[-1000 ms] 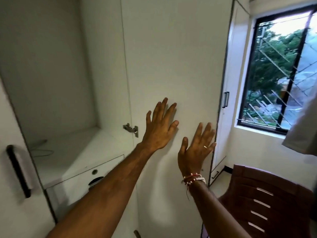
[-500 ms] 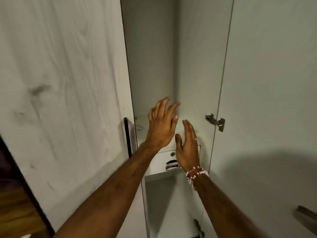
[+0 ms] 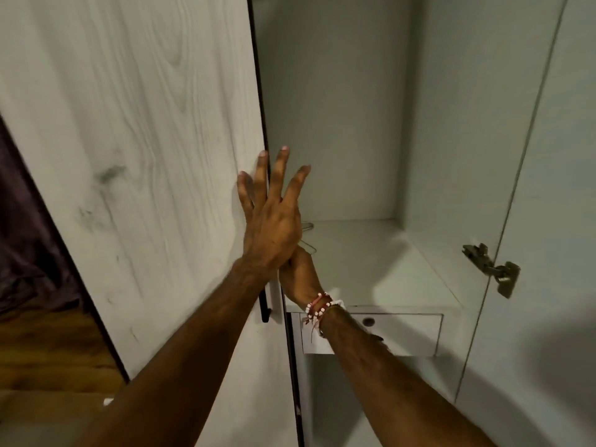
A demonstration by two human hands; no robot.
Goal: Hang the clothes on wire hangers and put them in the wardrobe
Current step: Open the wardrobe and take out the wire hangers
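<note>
The white wardrobe stands open, and its shelf (image 3: 371, 259) lies bare in the middle. A thin wire hanger (image 3: 308, 226) lies at the shelf's left end, mostly hidden behind my hands. My left hand (image 3: 271, 217) is raised with straight, spread fingers against the edge of the left door (image 3: 145, 156). My right hand (image 3: 300, 274), with a beaded bracelet at the wrist, sits just behind and below it, close to the hanger. Its fingers are hidden. No clothes show inside the wardrobe.
A black handle (image 3: 265, 304) runs down the left door's edge below my left wrist. A drawer (image 3: 403, 333) sits under the shelf. The right door (image 3: 548, 221) hangs on a metal hinge (image 3: 493, 269). Dark cloth (image 3: 25, 237) and a wooden surface (image 3: 48, 350) lie at far left.
My view swung left from the closed panel and window to the open compartment. Both hands moved left; the left one reached the door's edge and the right slid behind it.
</note>
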